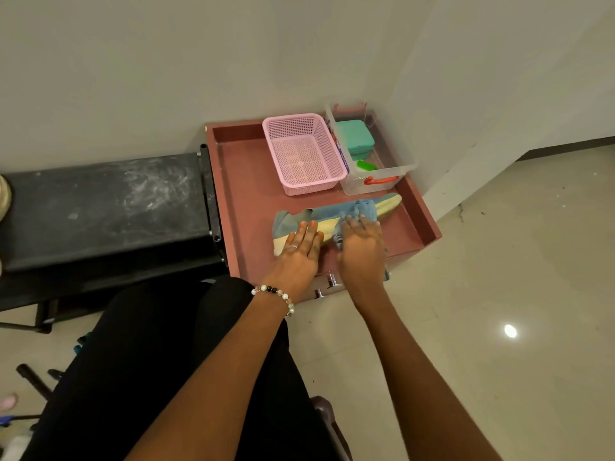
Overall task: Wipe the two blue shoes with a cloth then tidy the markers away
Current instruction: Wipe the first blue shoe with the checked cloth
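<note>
No readable text anywhere in view.

The only printing shows on a label on the left wall of the clear plastic box [372, 161], facing the pink basket [304, 154]; it carries blue and red marks, but they are seen edge-on and too small to make out as letters or numbers. The blue shoe [332, 214], the green case [354, 139] inside the box and the reddish tray [239, 194] show no brand, number or sign that can be read.
</note>
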Tool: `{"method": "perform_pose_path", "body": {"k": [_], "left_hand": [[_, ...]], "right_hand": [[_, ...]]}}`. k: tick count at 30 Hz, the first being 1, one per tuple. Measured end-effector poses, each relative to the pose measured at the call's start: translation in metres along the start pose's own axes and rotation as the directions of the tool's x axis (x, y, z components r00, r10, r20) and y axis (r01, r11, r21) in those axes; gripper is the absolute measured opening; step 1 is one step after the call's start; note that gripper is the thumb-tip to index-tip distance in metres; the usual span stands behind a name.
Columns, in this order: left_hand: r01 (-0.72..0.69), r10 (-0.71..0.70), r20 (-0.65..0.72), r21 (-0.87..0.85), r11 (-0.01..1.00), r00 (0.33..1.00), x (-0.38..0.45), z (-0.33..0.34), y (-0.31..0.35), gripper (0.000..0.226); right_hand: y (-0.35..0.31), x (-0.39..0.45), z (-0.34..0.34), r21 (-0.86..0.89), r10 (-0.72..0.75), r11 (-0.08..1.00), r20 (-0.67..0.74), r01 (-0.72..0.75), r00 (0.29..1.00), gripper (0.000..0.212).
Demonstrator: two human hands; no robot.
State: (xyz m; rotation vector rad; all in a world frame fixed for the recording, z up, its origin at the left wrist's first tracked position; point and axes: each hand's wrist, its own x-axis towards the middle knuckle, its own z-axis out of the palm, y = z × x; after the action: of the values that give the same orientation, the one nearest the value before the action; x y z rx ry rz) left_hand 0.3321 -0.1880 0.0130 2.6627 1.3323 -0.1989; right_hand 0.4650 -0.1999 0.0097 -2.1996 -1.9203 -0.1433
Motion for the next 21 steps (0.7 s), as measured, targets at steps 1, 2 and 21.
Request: {"method": "perform_pose_path", "body": {"k": [1,2,21], "left_hand": [[-0.004,0.004,-0.004,-0.001,1.0,1.0,0.0,0.0,-0.001,0.056],[-0.008,0.008,-0.003,-0.008,1.0,1.0,-0.001,0.0,-0.001,0.056],[-0.028,0.028,-0.01,0.026,0.999,1.0,0.004,0.008,-0.002,0.056]], "right_hand": [[0.009,0.002,-0.003,0.01,-0.016,1.0,-0.052,0.017,0.998,0.055],[0.017,0.006,-0.008,-0.004,-0.02,1.0,-0.068,0.02,0.997,0.055],[-0.006,0.009,-0.004,-0.155,0.222,0.969,0.208,-0.192,0.953,0.066]]}}
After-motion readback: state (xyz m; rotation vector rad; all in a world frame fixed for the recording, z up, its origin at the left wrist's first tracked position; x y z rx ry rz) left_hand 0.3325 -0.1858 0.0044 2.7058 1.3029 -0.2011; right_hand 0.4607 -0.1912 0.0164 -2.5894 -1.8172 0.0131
